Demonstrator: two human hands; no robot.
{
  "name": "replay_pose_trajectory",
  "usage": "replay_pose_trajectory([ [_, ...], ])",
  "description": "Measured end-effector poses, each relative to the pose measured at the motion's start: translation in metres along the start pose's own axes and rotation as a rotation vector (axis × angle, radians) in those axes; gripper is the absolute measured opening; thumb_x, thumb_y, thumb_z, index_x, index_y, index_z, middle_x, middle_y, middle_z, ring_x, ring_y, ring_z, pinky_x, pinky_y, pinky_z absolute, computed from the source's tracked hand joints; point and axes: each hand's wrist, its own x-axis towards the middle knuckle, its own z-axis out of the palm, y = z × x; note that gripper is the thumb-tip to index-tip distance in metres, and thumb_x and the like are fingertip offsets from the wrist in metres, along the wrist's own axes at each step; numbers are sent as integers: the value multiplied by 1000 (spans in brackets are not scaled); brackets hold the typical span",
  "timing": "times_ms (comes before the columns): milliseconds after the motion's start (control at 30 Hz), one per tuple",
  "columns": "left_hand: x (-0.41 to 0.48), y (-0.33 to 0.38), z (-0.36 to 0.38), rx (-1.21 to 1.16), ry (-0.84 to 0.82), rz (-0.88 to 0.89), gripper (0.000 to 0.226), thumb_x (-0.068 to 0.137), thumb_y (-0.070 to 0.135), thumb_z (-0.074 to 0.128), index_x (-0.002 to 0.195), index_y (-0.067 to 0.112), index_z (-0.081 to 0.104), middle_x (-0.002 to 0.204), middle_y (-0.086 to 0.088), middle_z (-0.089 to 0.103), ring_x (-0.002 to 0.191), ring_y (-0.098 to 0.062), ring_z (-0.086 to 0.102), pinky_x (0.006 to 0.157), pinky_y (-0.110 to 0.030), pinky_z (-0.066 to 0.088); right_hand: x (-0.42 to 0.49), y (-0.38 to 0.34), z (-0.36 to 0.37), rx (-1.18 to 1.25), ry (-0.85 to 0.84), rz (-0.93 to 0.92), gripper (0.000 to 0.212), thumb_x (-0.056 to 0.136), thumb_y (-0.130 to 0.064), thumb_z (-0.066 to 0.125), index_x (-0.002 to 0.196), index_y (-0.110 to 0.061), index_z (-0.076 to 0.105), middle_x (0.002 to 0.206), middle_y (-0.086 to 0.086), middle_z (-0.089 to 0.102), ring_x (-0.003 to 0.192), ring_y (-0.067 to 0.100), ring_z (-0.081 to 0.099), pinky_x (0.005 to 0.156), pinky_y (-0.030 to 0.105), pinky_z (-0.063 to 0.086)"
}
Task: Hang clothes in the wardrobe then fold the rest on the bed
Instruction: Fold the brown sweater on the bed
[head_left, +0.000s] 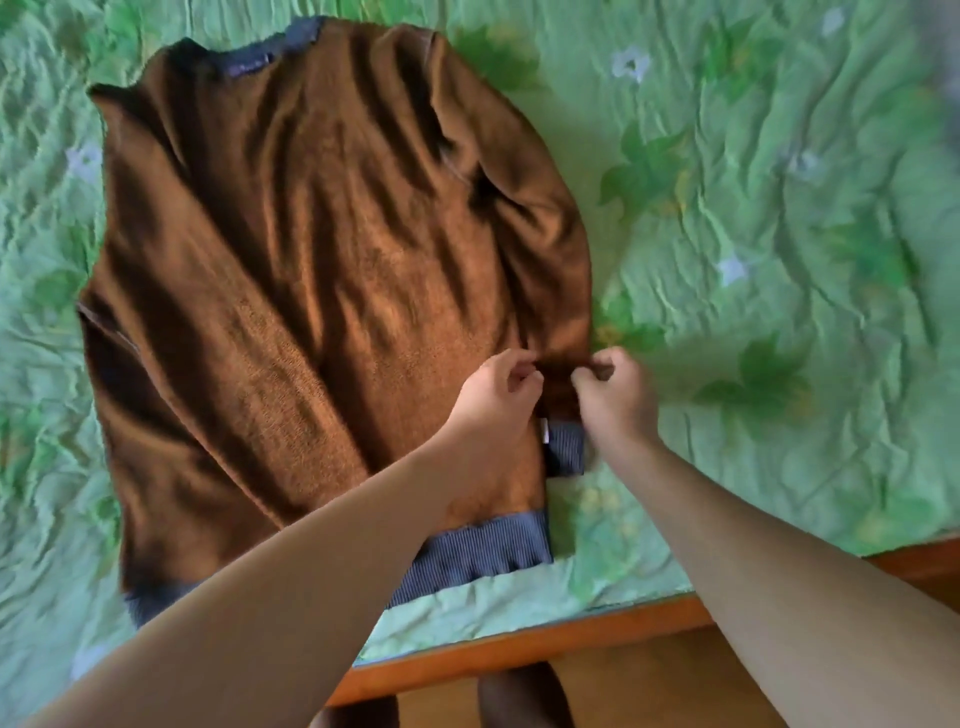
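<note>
sweater (311, 260): laid flat on bed (779, 208)
left hand (498, 395): sleeve (553, 249) pinched, 4 o'clock
right hand (618, 400): clamped on same sleeve, above cuff (566, 449)

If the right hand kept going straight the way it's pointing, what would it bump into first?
The brown sweater: the right hand pinches its sleeve, and farther along that line lies the sweater's body, flat on the green bedspread. Depth is hard to judge.

Bare forearms (311, 597), smooth and slender, run into a bare left hand (493, 402) and right hand (618, 397). Lower down are blurred dark shapes (524, 696), maybe feet.
</note>
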Motion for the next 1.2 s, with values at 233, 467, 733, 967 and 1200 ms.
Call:
replay_pose_trajectory([
  [233, 10, 49, -5, -680, -158, -302, 29, 92, 48, 61, 96, 20, 70, 89, -4, 68, 81, -18, 65, 67, -29, 50, -49, -37, -22, 239, 31, -391, 23, 83, -19, 53, 100, -14, 66, 81, -6, 67, 74, 11, 61, 71, 26, 50],
  [467, 3, 37, -13, -643, -228, -307, 32, 93, 10, 69, 122, 17, 59, 99, -11, 73, 88, -28, 72, 83, -51, 59, 7, -47, -11, 338, -4, -113, 13, 91, -23, 58, 87, -29, 69, 73, -5, 67, 65, 18, 61, 60, 36, 54],
  [733, -17, 23, -45, -832, -40, -298, 32, 77, -2, 41, 71, 19, 64, 70, -13, 55, 65, -26, 54, 62, -34, 46, 57, -80, 20, 187, -187, -90, 49, 90, -20, 46, 131, -45, 56, 120, -5, 65, 97, 20, 65, 76, 26, 52],
  [967, -58, -36, -111, -901, 169, -429, 30, 88, 11, 41, 99, 11, 69, 87, -16, 67, 77, -27, 66, 64, -41, 59, 11, -138, 92, -307, -301, -627, 54, 96, -49, 51, 150, -43, 44, 130, 11, 59, 119, 32, 56, 106, 45, 44],
  [1200, -75, -100, -124, -578, 308, -655, 26, 100, 17, 43, 95, 23, 68, 90, -11, 74, 75, -26, 75, 61, -41, 62, -33, -104, 125, -171, -113, -508, 29, 91, -2, 54, 118, -12, 61, 112, 13, 57, 95, 27, 58, 84, 28, 42],
])
